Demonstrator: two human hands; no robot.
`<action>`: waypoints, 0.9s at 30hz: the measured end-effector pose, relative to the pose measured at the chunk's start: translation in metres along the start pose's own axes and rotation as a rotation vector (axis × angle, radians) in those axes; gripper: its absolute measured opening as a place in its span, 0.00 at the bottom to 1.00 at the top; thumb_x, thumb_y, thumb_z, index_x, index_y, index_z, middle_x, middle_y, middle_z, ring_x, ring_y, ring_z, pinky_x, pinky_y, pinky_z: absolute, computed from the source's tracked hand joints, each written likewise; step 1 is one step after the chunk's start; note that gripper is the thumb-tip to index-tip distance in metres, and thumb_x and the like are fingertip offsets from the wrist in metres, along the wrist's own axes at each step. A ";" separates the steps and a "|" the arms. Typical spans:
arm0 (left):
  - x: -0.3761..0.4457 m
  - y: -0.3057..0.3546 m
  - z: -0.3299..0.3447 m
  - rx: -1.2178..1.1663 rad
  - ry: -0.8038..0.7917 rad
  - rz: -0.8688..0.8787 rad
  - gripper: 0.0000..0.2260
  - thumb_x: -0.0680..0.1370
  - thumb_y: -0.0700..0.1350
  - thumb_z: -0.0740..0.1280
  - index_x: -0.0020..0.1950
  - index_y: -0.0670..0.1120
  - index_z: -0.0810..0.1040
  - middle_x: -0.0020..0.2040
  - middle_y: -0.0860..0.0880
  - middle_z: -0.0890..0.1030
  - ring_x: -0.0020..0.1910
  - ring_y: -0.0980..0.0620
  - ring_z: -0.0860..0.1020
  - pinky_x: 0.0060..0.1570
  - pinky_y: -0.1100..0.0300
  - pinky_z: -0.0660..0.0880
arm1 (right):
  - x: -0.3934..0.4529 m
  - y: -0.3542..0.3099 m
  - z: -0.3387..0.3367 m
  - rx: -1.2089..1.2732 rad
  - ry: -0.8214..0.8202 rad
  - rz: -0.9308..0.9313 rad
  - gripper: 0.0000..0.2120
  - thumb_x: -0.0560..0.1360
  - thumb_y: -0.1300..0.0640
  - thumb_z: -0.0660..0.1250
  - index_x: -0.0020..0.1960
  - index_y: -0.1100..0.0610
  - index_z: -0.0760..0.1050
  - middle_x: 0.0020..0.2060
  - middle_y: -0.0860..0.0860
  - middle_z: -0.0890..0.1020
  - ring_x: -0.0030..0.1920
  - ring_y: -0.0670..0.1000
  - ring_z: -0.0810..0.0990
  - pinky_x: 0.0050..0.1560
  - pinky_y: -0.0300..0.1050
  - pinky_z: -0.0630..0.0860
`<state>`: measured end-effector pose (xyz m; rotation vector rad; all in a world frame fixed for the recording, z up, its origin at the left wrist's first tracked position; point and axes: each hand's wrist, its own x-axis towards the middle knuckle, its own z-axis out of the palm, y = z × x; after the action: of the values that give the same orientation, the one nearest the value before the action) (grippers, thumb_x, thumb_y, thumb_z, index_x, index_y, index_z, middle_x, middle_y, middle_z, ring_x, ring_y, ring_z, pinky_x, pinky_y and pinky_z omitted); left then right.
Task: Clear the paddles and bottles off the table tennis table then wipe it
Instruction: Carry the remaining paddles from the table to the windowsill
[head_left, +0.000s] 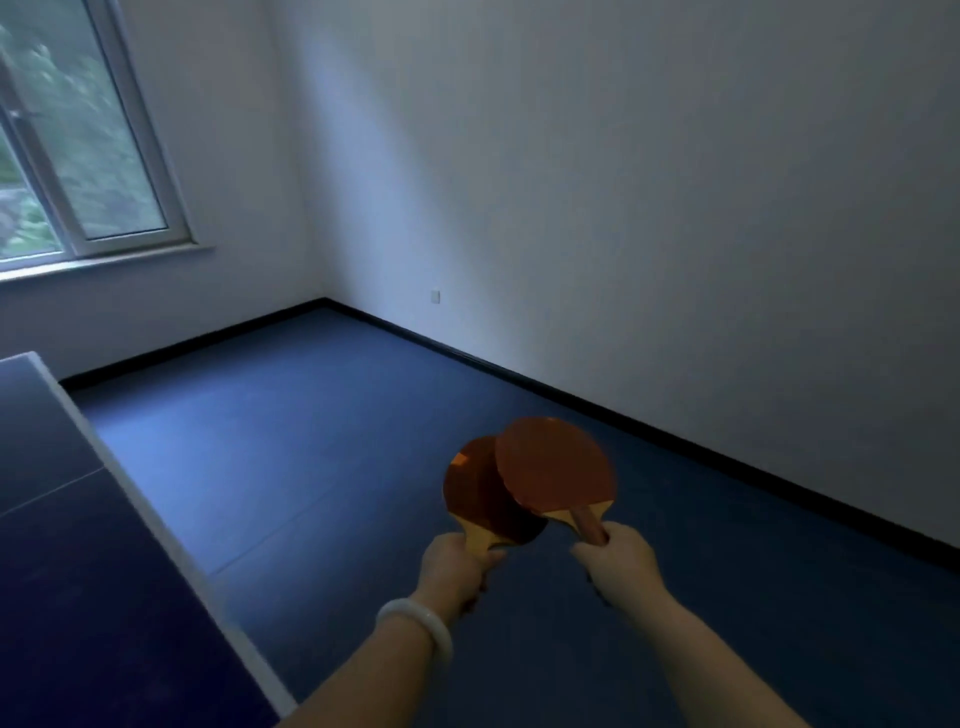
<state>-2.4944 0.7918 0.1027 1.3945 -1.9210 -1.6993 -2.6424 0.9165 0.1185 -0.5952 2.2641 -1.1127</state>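
I hold two red-faced table tennis paddles out over the blue floor, away from the table. My left hand (453, 566) grips the wooden handle of the left paddle (475, 491). My right hand (618, 561) grips the handle of the right paddle (553, 467), whose blade overlaps the top right of the left one. The table tennis table (62, 545), dark blue with a white edge line, lies at the left of the view. No bottles are in view.
A blue floor (322, 457) stretches ahead to a white wall (623, 208) with a black skirting board. A window (67, 156) is at the upper left. A small wall socket (435, 296) sits low on the wall.
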 end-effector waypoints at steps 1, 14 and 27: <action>0.019 0.010 0.002 -0.009 0.025 -0.017 0.09 0.78 0.45 0.70 0.41 0.43 0.74 0.29 0.47 0.73 0.20 0.55 0.68 0.20 0.64 0.65 | 0.029 -0.009 -0.003 -0.006 -0.035 -0.006 0.08 0.73 0.60 0.66 0.39 0.57 0.68 0.32 0.54 0.72 0.30 0.51 0.70 0.30 0.44 0.67; 0.236 0.069 -0.110 -0.096 0.382 -0.205 0.12 0.77 0.46 0.70 0.36 0.43 0.73 0.28 0.46 0.74 0.17 0.54 0.69 0.19 0.65 0.65 | 0.290 -0.171 0.121 -0.104 -0.397 -0.182 0.10 0.72 0.64 0.64 0.35 0.56 0.65 0.29 0.52 0.71 0.28 0.50 0.68 0.28 0.42 0.65; 0.454 0.103 -0.347 -0.277 0.598 -0.264 0.13 0.75 0.44 0.70 0.33 0.41 0.75 0.23 0.48 0.74 0.18 0.52 0.68 0.21 0.66 0.63 | 0.482 -0.390 0.337 -0.133 -0.586 -0.271 0.06 0.73 0.65 0.63 0.39 0.59 0.68 0.28 0.53 0.72 0.26 0.49 0.68 0.25 0.41 0.66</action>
<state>-2.5422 0.2127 0.1138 1.8295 -1.1790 -1.3546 -2.7333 0.2168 0.1320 -1.1418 1.7843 -0.7702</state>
